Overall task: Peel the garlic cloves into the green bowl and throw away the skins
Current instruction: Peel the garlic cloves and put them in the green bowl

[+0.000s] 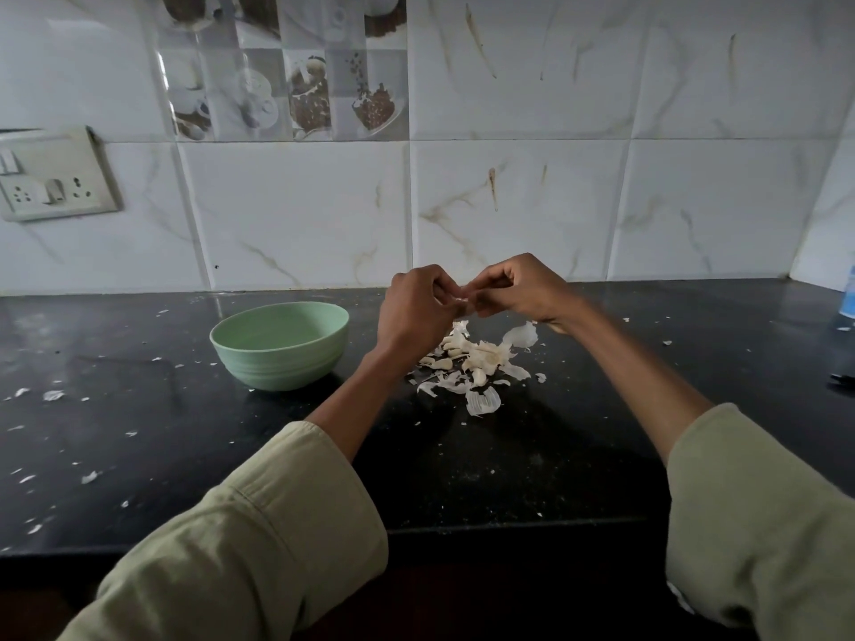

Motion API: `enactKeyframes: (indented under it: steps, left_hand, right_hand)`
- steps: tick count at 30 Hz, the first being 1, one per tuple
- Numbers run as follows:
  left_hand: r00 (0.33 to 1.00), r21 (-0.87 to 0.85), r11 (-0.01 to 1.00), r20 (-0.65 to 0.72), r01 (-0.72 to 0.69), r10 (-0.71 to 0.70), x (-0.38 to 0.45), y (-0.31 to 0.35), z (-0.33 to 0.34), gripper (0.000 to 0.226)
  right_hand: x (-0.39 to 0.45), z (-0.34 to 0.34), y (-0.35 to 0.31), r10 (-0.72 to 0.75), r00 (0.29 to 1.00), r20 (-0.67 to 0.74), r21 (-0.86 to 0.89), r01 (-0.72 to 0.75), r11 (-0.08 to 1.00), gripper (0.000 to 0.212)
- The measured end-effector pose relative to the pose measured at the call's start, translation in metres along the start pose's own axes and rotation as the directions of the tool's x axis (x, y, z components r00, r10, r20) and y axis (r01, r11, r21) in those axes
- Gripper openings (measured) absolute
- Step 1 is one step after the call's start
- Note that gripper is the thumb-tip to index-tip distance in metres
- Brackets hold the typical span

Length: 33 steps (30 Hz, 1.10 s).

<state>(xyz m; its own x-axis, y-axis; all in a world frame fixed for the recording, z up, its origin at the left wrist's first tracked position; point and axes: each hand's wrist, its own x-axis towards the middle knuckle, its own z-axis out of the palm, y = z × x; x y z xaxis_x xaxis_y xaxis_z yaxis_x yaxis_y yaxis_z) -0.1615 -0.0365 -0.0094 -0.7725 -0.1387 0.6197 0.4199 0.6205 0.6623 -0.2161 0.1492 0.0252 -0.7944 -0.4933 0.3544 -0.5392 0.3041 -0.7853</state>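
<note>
A green bowl (279, 344) stands on the black counter, left of centre, and what I can see of its inside holds nothing. To its right lies a pile of garlic cloves and papery skins (472, 363). Above that pile my left hand (416, 312) and my right hand (513, 289) meet fingertip to fingertip, both pinching one small garlic clove (462, 302), which is mostly hidden by the fingers.
Small skin flakes are scattered over the black counter (139, 409), mostly at the left. A switch and socket plate (55, 178) sits on the tiled wall at left. A blue and white container (849, 293) stands at the far right edge.
</note>
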Motion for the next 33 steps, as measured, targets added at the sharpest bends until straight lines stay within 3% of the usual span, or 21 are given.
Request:
enactKeyframes:
  steps: [4, 9, 14, 17, 20, 25, 33]
  left_hand:
    - [0.989, -0.226, 0.963, 0.061, 0.143, -0.133, -0.002, 0.004, -0.002, 0.016]
    - [0.962, -0.459, 0.846, 0.156, 0.272, -0.225, -0.002, 0.008, -0.003, 0.029]
    - [0.947, -0.549, 0.771, 0.195, 0.322, -0.256, -0.002, 0.006, -0.002, 0.032]
    - [0.957, -0.523, 0.801, 0.178, 0.291, -0.231, 0.0, 0.004, -0.004, 0.035]
    - [0.961, -0.45, 0.851, 0.176, 0.273, -0.215, 0.0, 0.003, -0.003, 0.034]
    - [0.977, -0.212, 0.954, 0.07, 0.212, -0.202, 0.002, -0.003, 0.002, 0.016]
    - [0.984, -0.014, 0.992, 0.135, 0.122, -0.119, 0.0, -0.004, 0.007, 0.021]
  right_hand:
    - [0.001, 0.001, 0.002, -0.016, 0.999, -0.03, -0.004, 0.016, 1.0, 0.019]
    - [0.001, -0.001, 0.006, -0.037, 0.999, -0.04, 0.019, 0.038, 0.999, 0.024]
    - [0.0, 0.001, 0.005, -0.05, 0.998, -0.039, -0.021, 0.049, 0.999, 0.024]
    - [-0.001, -0.003, 0.003, -0.056, 0.998, -0.008, -0.031, 0.055, 0.998, 0.024]
    - [-0.002, -0.008, 0.006, -0.073, 0.997, -0.011, -0.168, 0.07, 0.983, 0.019]
    - [0.0, -0.006, 0.02, -0.045, 0.997, -0.06, -0.52, 0.007, 0.854, 0.018]
    - [-0.004, 0.005, 0.027, 0.037, 0.999, 0.034, -0.7, -0.002, 0.714, 0.018]
